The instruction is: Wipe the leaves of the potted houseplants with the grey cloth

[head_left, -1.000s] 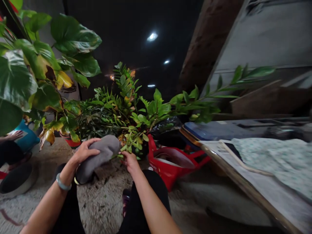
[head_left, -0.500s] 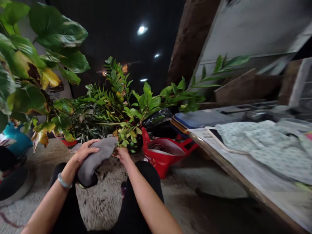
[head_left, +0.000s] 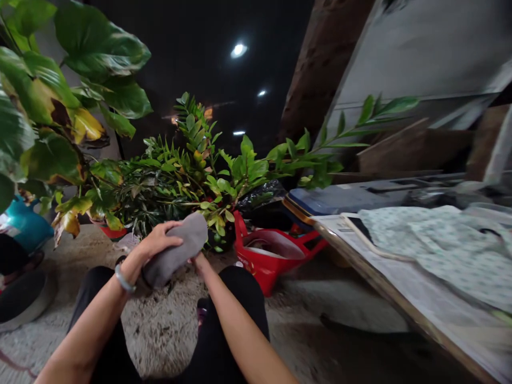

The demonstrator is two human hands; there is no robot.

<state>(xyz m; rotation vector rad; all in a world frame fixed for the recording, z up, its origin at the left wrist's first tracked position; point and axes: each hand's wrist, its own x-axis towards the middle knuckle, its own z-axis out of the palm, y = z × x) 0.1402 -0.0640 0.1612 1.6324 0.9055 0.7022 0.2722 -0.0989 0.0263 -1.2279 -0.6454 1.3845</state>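
Observation:
A soft-looking grey cloth (head_left: 180, 250) is held up in front of my knees, slanting from lower left to upper right. My left hand (head_left: 160, 240) is closed on its left side, the thumb and fingers lying over the top. At its lower right edge is my right hand (head_left: 198, 262), its fingers bent and partly hidden behind the cloth; it seems to pinch that edge. Just beyond the hands grow leafy green potted plants (head_left: 218, 186). A red bag (head_left: 256, 266) with its top open stands right of my right knee.
On the right, a low table (head_left: 360, 266) bears a patterned cloth (head_left: 432, 240) and papers, its edge jutting toward me. A large-leaved plant (head_left: 96, 48) hangs over the left. Near it are a turquoise container (head_left: 28, 224) and a round dark-topped object (head_left: 24, 296) on the floor.
The grey cloth has moved up and to the right and looks flatter and straighter. My left hand has moved right with it; my right hand has shifted slightly.

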